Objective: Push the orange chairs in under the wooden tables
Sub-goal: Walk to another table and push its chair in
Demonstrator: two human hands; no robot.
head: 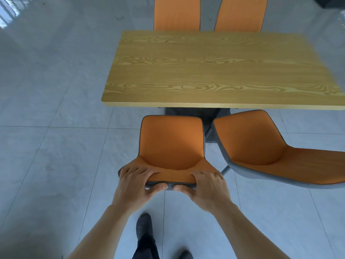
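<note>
An orange chair [171, 143] with a grey shell stands in front of me, its seat facing the wooden table [214, 71] and its front edge just short of the table's near edge. My left hand [138, 184] and my right hand [203, 186] both grip the top of its backrest, fingers over the front, thumbs behind. A second orange chair [261, 152] stands to the right, turned at an angle, its seat close to the table edge.
Two more orange chairs [177, 14] [240, 14] stand against the far side of the table. Grey tiled floor [56, 146] spreads out to the left. My dark shoe [143, 227] is below the chair. A dark object [330, 1] sits at the top right.
</note>
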